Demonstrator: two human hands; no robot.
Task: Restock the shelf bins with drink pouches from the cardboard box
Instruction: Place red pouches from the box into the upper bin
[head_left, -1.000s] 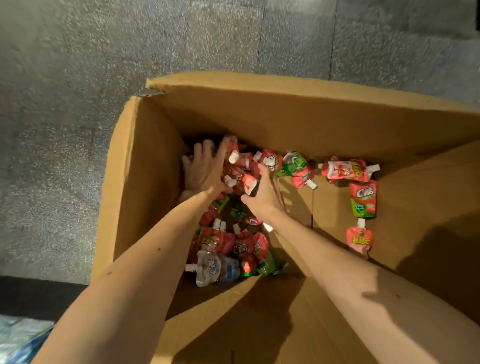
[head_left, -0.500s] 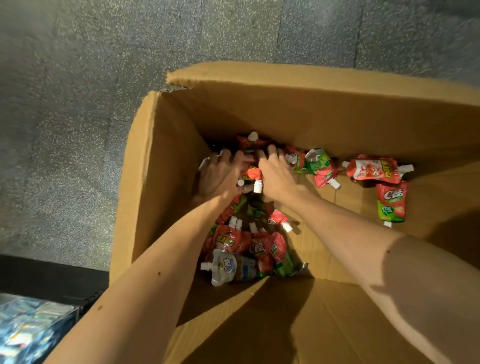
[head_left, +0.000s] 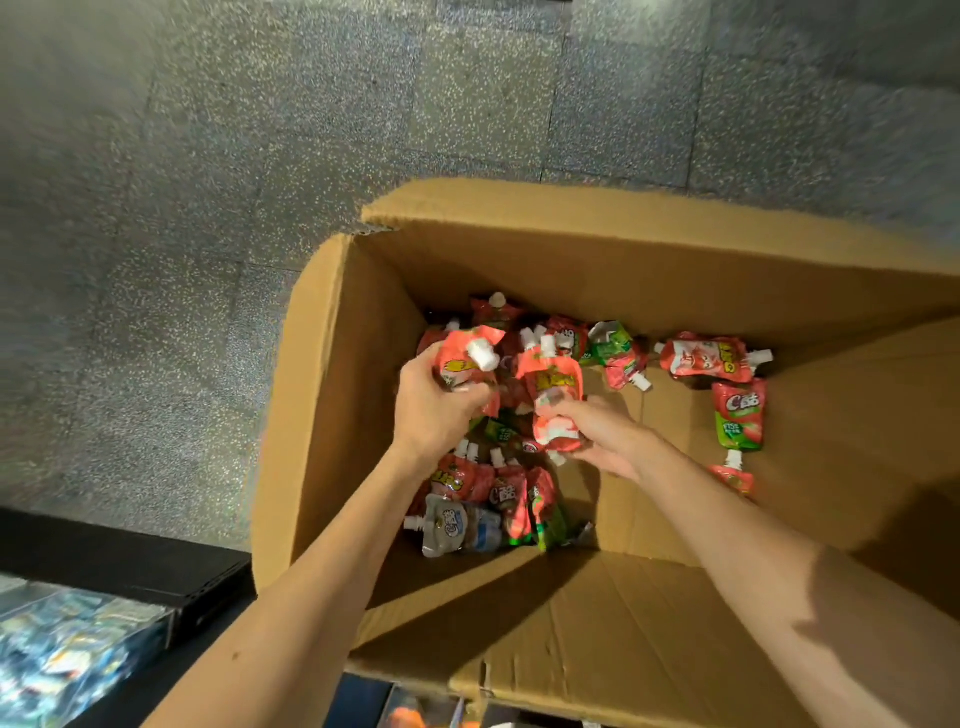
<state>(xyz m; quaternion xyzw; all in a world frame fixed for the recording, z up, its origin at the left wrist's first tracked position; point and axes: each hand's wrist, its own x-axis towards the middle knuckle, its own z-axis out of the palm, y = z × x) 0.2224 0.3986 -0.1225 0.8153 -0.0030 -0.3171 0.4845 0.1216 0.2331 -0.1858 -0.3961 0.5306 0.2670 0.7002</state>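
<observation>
**Two pouches held up in the box**

I see the left hand gripping a red pouch. The right hand grips a second red pouch. Both are just above the pile of pouches in the cardboard box. The pile sits by the tall left wall, close to the left hand. The right side has more open room, with only a few loose pouches.

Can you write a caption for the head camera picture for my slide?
Left hand grips one red pouch, right hand grips another red pouch, inside the open cardboard box.
</observation>
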